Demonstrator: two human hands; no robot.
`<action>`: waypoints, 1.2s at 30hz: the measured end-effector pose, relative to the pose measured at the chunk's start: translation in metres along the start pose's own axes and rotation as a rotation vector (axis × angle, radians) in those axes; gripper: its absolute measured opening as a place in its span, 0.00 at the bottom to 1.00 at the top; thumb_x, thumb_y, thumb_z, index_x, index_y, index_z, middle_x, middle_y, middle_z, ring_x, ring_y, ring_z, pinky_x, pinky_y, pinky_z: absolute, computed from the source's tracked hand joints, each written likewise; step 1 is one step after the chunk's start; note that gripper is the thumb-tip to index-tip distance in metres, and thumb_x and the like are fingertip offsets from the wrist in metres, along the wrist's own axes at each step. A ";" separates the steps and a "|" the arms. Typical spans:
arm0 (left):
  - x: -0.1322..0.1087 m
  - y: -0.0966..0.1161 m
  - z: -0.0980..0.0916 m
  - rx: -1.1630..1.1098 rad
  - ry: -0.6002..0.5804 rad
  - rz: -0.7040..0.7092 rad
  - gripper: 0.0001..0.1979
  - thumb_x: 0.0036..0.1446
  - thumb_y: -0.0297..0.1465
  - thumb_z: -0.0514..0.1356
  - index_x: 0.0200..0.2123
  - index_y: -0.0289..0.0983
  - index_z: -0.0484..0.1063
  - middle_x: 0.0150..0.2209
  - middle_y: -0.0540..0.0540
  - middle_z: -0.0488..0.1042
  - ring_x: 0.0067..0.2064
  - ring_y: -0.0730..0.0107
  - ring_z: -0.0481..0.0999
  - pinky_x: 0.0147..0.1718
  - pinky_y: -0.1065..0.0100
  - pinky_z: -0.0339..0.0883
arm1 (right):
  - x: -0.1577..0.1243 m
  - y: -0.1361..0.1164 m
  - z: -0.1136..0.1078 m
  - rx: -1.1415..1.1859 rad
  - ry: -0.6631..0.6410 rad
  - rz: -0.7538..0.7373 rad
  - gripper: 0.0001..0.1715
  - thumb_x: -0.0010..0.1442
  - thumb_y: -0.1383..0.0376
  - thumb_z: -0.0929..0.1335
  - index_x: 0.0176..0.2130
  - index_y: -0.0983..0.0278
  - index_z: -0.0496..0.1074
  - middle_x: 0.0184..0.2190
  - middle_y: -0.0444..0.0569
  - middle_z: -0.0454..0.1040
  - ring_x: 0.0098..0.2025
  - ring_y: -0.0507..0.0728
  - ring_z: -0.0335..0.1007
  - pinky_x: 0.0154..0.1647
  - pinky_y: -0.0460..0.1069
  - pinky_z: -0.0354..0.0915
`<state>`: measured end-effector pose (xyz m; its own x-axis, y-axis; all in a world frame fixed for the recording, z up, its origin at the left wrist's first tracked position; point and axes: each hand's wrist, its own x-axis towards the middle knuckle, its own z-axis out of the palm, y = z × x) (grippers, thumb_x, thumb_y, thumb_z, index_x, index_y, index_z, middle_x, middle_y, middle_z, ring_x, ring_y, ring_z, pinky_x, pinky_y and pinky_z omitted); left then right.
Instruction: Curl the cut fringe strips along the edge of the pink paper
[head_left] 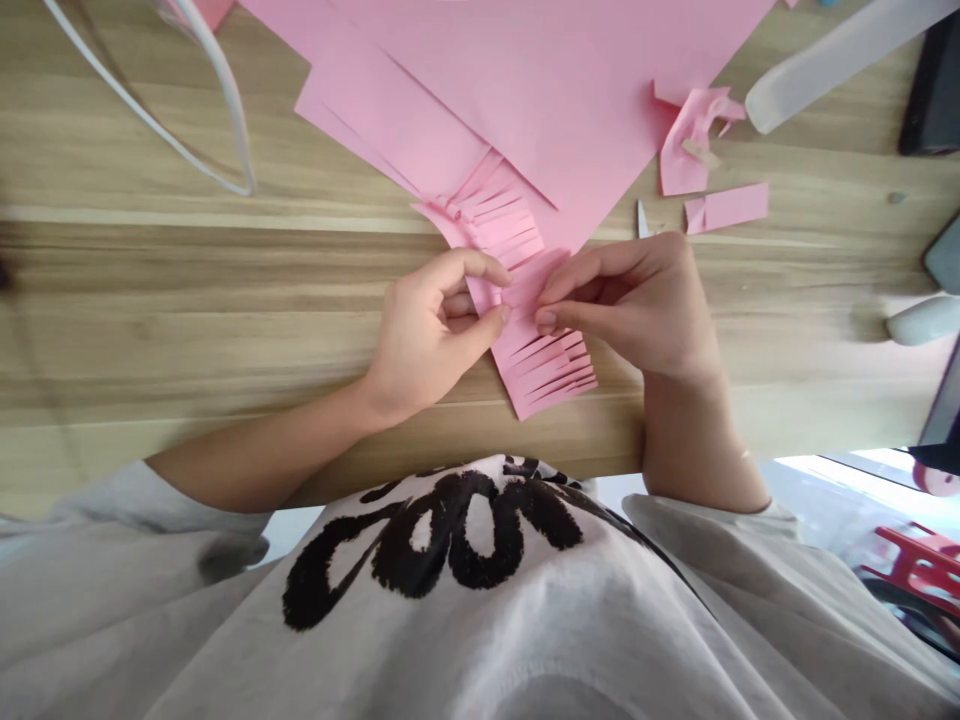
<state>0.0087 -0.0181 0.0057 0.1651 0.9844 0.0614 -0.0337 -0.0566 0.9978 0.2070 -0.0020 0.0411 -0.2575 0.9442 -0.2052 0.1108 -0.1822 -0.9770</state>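
My left hand (431,330) and my right hand (622,305) both pinch a strip of pink paper (544,365) cut into a narrow fringe. The fringed strip runs diagonally, and its lower end hangs past the table's front edge. Its upper part curls toward a large pink paper sheet (510,90) lying on the wooden table (187,300). Just above my right hand, a small metal blade tip (643,220), perhaps of scissors, pokes out from under the sheet. Pink paper scraps (686,145) lie to the right of the sheet.
A loop of white wire (180,110) lies at the top left. A pale grey handle (825,70) and a dark object (934,90) sit at the top right. My grey printed shirt (450,590) fills the bottom. A red stool (911,570) stands on the floor at lower right.
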 end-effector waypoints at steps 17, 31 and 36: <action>0.001 -0.008 -0.003 0.037 -0.035 0.085 0.13 0.52 0.19 0.68 0.41 0.35 0.76 0.33 0.52 0.78 0.27 0.82 0.74 0.30 0.79 0.75 | -0.002 -0.003 0.000 0.012 0.059 0.021 0.07 0.53 0.76 0.76 0.33 0.66 0.83 0.29 0.46 0.84 0.31 0.54 0.83 0.36 0.48 0.83; 0.000 -0.005 -0.002 0.008 -0.035 0.050 0.14 0.51 0.16 0.67 0.40 0.34 0.76 0.37 0.49 0.81 0.33 0.79 0.80 0.31 0.82 0.76 | -0.001 0.002 0.002 -0.019 0.121 -0.035 0.12 0.46 0.78 0.77 0.27 0.62 0.82 0.25 0.41 0.82 0.27 0.51 0.78 0.29 0.46 0.76; 0.000 -0.002 -0.002 0.025 -0.027 0.015 0.13 0.51 0.17 0.67 0.40 0.34 0.76 0.39 0.48 0.82 0.38 0.76 0.83 0.37 0.79 0.79 | -0.001 0.003 0.002 -0.057 0.128 -0.024 0.09 0.46 0.75 0.79 0.28 0.62 0.82 0.26 0.42 0.82 0.28 0.51 0.78 0.30 0.47 0.75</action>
<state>0.0072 -0.0180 0.0032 0.1912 0.9786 0.0764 -0.0121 -0.0755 0.9971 0.2061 -0.0040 0.0387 -0.1370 0.9760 -0.1695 0.1617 -0.1468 -0.9759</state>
